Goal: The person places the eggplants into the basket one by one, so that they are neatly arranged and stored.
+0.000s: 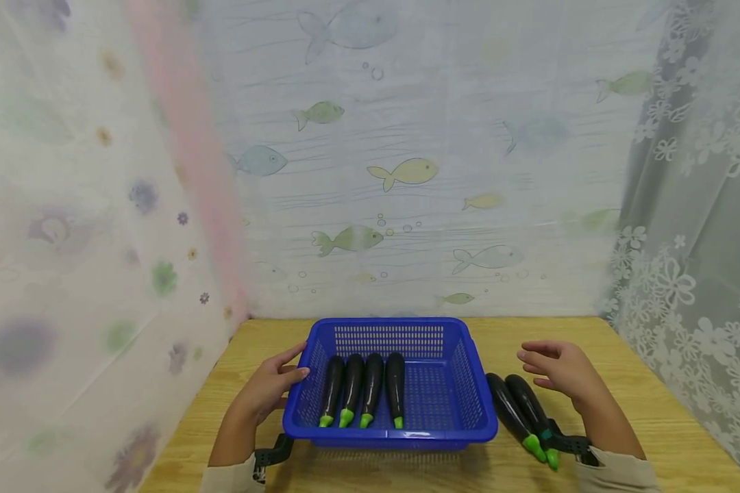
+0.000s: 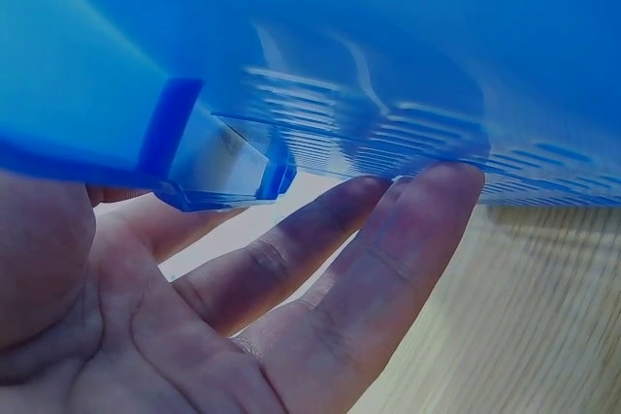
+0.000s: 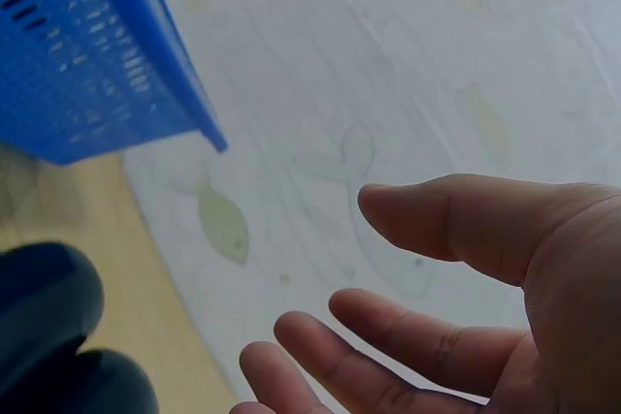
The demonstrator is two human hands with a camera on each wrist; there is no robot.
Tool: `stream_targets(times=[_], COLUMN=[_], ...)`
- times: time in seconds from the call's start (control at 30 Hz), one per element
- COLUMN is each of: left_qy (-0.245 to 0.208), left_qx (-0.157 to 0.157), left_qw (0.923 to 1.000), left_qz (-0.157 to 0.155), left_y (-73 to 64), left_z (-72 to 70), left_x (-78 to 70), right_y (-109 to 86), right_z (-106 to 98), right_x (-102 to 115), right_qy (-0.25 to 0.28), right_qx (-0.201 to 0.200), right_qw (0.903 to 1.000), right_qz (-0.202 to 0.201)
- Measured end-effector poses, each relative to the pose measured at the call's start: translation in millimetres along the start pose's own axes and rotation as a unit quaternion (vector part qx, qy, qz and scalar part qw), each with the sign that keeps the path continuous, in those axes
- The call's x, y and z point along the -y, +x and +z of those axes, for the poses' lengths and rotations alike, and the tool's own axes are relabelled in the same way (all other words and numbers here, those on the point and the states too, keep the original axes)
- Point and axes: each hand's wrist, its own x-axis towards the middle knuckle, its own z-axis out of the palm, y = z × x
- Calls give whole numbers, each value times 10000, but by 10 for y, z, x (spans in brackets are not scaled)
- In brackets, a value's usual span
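A blue plastic basket (image 1: 434,434) stands on the table with several dark eggplants (image 1: 373,387) side by side in its left half, green stem ends toward me. My left hand (image 1: 270,385) holds the basket's left side, thumb at the rim. Its fingers (image 2: 340,288) touch the outer wall from below in the left wrist view. Two more eggplants (image 1: 510,409) lie on the table just right of the basket. Above and beside them hovers my right hand (image 1: 561,370), holding nothing, fingers loosely bent and thumb apart. Their dark ends (image 3: 44,298) show at the lower left of the right wrist view.
The wooden table (image 1: 247,356) runs back to a wall sheet (image 1: 358,274) printed with fish. A flower-print sheet (image 1: 99,308) borders the left side, and a lace curtain (image 1: 703,329) hangs along the right.
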Motion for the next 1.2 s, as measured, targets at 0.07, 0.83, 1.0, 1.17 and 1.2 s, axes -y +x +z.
stream_targets(times=[0.07,0.83,1.0,1.17,1.2], left_qy=[-8,32,56,-14,-21], left_qx=[2,38,-9,7,5], left_qw=[10000,10000,10000,10000,10000], left_qz=[-2,23,18,5,-2], left_y=[-8,-3,-10,2,4], left_z=[-2,-28,-27,-14,-8], left_x=[-9,1,-1,9,10], right_y=[-2,167,202,193,188], right_z=[-43,-94,-91,-96,-99], right_x=[-44,-551,-606,-591,-586], right_qy=[-7,-94,99,119,75], right_qx=[18,525,700,853,904], right_qw=[10000,9913,9900,9888,9887], right_qz=[68,1204,1224,1220,1195])
